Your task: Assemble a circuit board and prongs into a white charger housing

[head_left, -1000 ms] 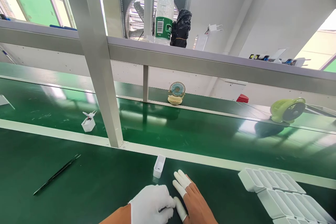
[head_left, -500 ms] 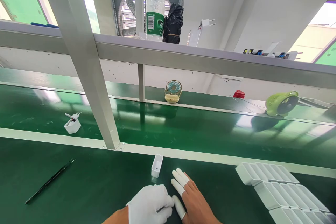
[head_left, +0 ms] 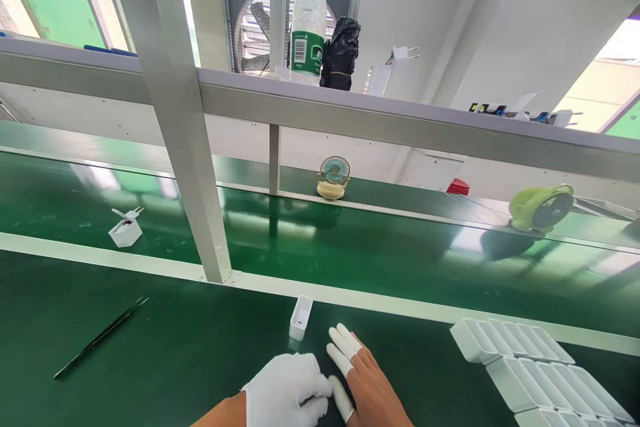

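Note:
My left hand, in a white glove, lies on the green work surface with its fingers curled in; I see nothing between them. Its fingertips touch the thumb of my right hand. That hand wears white finger cots and rests flat, fingers stretched out, holding nothing. Just beyond both hands stands a small white open plastic case, with a little dark slot visible inside. Black tweezers lie at the left.
Rows of white plastic cases stand at the right. Past a pale rail, a white plug adapter sits on the green belt. A slanted metal post and shelf edge cross above. Small fans stand beyond.
The plug adapter has shifted left relative to the post. The view has tilted slightly. Both hands keep their pose, and the small case stays in place.

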`<state>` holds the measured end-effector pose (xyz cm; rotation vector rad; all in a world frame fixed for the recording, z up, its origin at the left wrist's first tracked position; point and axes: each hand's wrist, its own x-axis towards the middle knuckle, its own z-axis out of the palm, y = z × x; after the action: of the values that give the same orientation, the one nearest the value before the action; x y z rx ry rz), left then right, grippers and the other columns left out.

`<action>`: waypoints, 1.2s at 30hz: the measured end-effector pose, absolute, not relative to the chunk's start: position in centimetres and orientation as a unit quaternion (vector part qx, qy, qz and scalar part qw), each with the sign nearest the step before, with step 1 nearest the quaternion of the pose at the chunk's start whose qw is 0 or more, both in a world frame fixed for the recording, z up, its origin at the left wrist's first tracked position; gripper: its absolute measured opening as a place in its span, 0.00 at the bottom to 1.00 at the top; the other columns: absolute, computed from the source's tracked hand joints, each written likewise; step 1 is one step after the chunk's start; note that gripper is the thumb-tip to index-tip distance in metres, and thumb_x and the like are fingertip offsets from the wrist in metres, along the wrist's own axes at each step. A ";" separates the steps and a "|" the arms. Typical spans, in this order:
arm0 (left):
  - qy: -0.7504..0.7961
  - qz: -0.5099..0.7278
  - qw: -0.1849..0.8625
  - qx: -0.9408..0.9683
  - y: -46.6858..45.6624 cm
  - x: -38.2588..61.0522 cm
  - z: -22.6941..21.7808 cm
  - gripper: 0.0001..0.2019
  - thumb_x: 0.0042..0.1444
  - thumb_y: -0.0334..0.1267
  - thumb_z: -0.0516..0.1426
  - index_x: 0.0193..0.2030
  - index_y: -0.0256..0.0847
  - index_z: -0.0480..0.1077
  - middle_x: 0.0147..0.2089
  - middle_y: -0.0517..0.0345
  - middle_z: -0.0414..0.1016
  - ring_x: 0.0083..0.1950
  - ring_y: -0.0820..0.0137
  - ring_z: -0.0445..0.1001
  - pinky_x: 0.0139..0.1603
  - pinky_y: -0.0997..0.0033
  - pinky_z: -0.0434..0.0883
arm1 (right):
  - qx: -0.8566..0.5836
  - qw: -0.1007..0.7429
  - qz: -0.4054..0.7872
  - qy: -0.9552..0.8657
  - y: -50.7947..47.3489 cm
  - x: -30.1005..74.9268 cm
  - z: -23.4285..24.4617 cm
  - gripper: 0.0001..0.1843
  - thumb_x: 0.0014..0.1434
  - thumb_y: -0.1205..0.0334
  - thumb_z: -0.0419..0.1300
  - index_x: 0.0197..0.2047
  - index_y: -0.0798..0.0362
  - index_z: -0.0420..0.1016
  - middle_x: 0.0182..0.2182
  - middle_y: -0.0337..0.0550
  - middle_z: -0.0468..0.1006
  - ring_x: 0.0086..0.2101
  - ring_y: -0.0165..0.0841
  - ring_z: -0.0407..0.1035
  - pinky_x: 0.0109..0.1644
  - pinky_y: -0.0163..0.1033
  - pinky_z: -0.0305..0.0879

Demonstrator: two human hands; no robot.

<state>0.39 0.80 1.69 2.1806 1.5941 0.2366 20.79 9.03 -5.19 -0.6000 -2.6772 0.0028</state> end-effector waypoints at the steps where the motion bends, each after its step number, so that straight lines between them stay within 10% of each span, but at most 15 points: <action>1: 0.573 0.087 0.211 0.787 0.8 0.4 1.5 0.08 0.63 0.41 0.54 0.34 0.47 0.72 0.36 0.65 0.76 0.37 0.70 0.75 0.32 0.70 0.59 | -0.213 0.193 -0.005 -0.958 9.0 20.8 -5.0 0.25 0.63 0.70 0.55 0.63 0.57 0.72 0.63 0.55 0.71 0.66 0.51 0.61 0.63 0.59 0.69; 19: 0.571 0.102 0.197 0.791 0.8 0.3 0.6 0.08 0.62 0.41 0.55 0.32 0.46 0.70 0.35 0.65 0.74 0.36 0.71 0.74 0.31 0.69 0.56 | -0.226 0.171 -0.002 -0.959 9.0 20.9 -4.9 0.23 0.65 0.67 0.55 0.62 0.55 0.72 0.62 0.55 0.73 0.64 0.52 0.65 0.62 0.59 0.70; 36: 0.583 0.091 0.215 0.778 1.2 0.4 -1.5 0.13 0.65 0.46 0.53 0.43 0.53 0.79 0.36 0.62 0.78 0.37 0.68 0.76 0.37 0.70 0.67 | -0.240 0.192 0.001 -0.952 10.0 21.4 -8.5 0.12 0.69 0.62 0.54 0.41 0.50 0.80 0.44 0.50 0.83 0.55 0.51 0.75 0.57 0.60 0.76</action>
<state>0.45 1.19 -1.51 2.1577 1.6160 0.2516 21.44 9.97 -8.54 -0.6731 -2.6716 0.0027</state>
